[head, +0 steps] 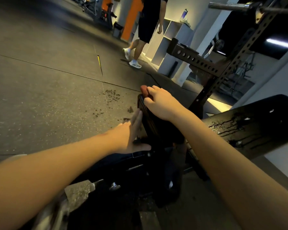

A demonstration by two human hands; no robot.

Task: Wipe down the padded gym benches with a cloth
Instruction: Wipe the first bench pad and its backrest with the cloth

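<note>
Two hands on the bench pad (158,128).
Left hand (130,136) flat against its side, grip released; right hand (158,102) grasps its far end.

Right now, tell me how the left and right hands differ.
The left hand lies flat, fingers straight, against the side of the seat pad; the right hand curls over its far end. The left hand sits nearer the wearer, the right hand farther out. Both touch the same black pad.

two hands (131,135) (158,103), two bench pads (150,120) (256,123), one barbell (231,5), one rack (204,63), one walking person (148,22).
</note>
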